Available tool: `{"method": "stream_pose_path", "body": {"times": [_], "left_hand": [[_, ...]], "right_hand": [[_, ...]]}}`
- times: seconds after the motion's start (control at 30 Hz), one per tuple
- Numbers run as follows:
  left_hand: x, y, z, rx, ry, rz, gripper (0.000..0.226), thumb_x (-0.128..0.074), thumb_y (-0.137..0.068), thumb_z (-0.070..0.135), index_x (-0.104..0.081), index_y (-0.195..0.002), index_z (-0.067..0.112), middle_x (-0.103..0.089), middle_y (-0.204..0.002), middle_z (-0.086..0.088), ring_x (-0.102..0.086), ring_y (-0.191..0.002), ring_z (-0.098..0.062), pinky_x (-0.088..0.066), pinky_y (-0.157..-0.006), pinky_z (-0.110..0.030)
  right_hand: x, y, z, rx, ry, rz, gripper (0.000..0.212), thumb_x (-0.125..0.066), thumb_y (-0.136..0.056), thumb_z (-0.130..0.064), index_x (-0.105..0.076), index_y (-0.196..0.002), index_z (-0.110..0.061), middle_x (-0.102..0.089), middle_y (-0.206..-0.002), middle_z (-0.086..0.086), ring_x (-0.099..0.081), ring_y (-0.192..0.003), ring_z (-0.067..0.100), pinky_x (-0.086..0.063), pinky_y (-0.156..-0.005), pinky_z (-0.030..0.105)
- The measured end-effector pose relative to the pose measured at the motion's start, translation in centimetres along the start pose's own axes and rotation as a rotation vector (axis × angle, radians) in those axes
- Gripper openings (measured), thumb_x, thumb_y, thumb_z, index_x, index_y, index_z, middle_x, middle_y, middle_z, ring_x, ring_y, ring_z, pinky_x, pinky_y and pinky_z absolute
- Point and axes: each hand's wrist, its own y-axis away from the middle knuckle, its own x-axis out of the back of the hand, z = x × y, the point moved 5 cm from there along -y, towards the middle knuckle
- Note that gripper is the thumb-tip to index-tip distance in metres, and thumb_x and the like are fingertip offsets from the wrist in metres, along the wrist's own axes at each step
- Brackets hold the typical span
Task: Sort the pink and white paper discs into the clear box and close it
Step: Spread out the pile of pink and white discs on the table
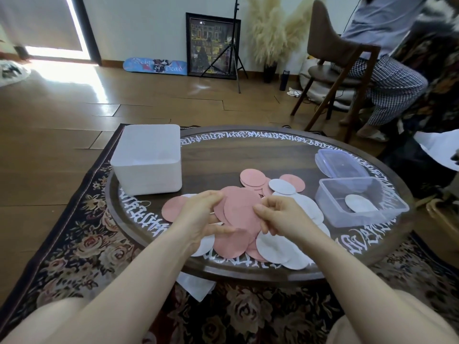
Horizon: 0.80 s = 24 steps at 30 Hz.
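We are pinching a fanned stack of pink discs [238, 212] between our left hand [201, 214] and right hand [280, 217], faces tilted toward us.

Both hands are up over a messy pile of pink and white paper discs [273, 247] on a round dark table [248, 155]. The left hand [201, 217] and right hand [280, 218] each pinch the edge of a small stack of pink discs [238, 209] held between them. The clear box [360, 203] sits open on the right with one white disc [360, 203] inside, its lid [340, 162] lying just behind it. A white tub [149, 160] stands at the left edge of the table.
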Motion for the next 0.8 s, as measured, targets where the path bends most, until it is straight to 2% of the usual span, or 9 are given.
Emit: {"method": "stream_pose_path", "body": {"times": [0.1,0.2,0.27,0.33,0.4,0.47,0.6,0.7,0.8], "left_hand": [[-0.5,-0.2,0.4,-0.035,-0.011,-0.028,0.018,-0.058,-0.093,0.022,-0.064,-0.097,0.006,-0.066,-0.093,-0.013,-0.068,-0.083,-0.028,-0.059,-0.057,-0.035],[-0.5,-0.1,0.5,-0.093,-0.065,0.012,0.017,-0.069,-0.084,0.015,-0.064,-0.097,0.004,-0.065,-0.099,-0.016,-0.068,-0.089,-0.031,-0.058,-0.055,-0.033],[0.0,-0.2,0.7,-0.117,-0.061,0.078,0.014,-0.071,-0.082,0.009,-0.064,-0.093,0.004,-0.064,-0.097,-0.015,-0.067,-0.083,-0.030,-0.056,-0.049,-0.030],[0.8,-0.6,1.2,-0.124,-0.016,0.156,0.013,-0.071,-0.081,0.007,-0.063,-0.091,0.004,-0.061,-0.096,-0.015,-0.065,-0.076,-0.029,-0.055,-0.045,-0.027],[1.9,-1.0,1.7,-0.123,0.013,0.211,0.015,-0.071,-0.081,0.007,-0.063,-0.093,0.003,-0.061,-0.100,-0.018,-0.063,-0.073,-0.028,-0.054,-0.043,-0.026],[2.5,-1.4,2.0,-0.109,0.021,0.214,0.014,-0.071,-0.081,0.007,-0.063,-0.093,0.004,-0.062,-0.102,-0.019,-0.063,-0.075,-0.027,-0.055,-0.044,-0.026],[2.8,-1.9,2.2,-0.096,0.042,0.187,0.012,-0.067,-0.084,0.006,-0.061,-0.095,0.004,-0.064,-0.095,-0.016,-0.064,-0.072,-0.022,-0.059,-0.049,-0.031],[2.8,-2.1,1.6,-0.063,0.059,0.197,0.003,-0.060,-0.089,0.008,-0.060,-0.091,0.005,-0.063,-0.090,-0.016,-0.064,-0.071,-0.024,-0.060,-0.053,-0.034],[2.6,-2.3,1.1,-0.035,0.048,0.205,0.005,-0.057,-0.091,0.010,-0.060,-0.088,0.007,-0.062,-0.091,-0.017,-0.063,-0.074,-0.027,-0.060,-0.053,-0.035]], "right_hand": [[0.2,-0.5,-0.2,0.031,-0.028,0.052,0.026,-0.063,-0.090,-0.027,-0.057,-0.069,-0.011,-0.055,-0.046,-0.001,-0.043,-0.041,0.004,-0.034,-0.047,0.015],[0.1,-0.9,-0.4,0.089,-0.035,0.068,0.032,-0.067,-0.087,-0.029,-0.058,-0.070,-0.003,-0.055,-0.047,-0.002,-0.043,-0.045,0.008,-0.035,-0.051,0.020],[0.1,-1.2,-0.4,0.168,0.028,0.086,0.035,-0.070,-0.084,-0.031,-0.058,-0.069,-0.001,-0.056,-0.050,-0.004,-0.045,-0.050,0.009,-0.038,-0.055,0.023],[0.1,-1.1,-0.6,0.304,0.158,0.072,0.024,-0.075,-0.080,-0.029,-0.061,-0.069,-0.011,-0.060,-0.062,-0.009,-0.049,-0.060,0.005,-0.041,-0.063,0.023],[-0.3,-0.9,-0.8,0.493,0.351,-0.025,0.016,-0.078,-0.075,-0.028,-0.067,-0.083,-0.021,-0.064,-0.083,-0.015,-0.052,-0.081,0.001,-0.041,-0.076,0.021],[-1.2,-0.6,-0.2,0.625,0.545,-0.164,0.033,-0.077,-0.071,-0.036,-0.070,-0.101,-0.026,-0.062,-0.106,-0.019,-0.048,-0.101,0.005,-0.036,-0.090,0.023],[-2.4,-0.1,1.2,0.621,0.722,-0.324,0.053,-0.074,-0.073,-0.040,-0.062,-0.124,-0.033,-0.056,-0.130,-0.019,-0.038,-0.123,0.005,-0.029,-0.103,0.028],[-2.5,0.2,1.2,0.623,0.786,-0.289,0.044,-0.068,-0.079,-0.041,-0.063,-0.123,-0.033,-0.055,-0.132,-0.018,-0.041,-0.124,0.007,-0.031,-0.102,0.035],[-2.7,0.5,0.9,0.655,0.804,-0.254,0.037,-0.059,-0.082,-0.045,-0.068,-0.115,-0.030,-0.062,-0.124,-0.016,-0.049,-0.115,0.010,-0.037,-0.097,0.040]]}}
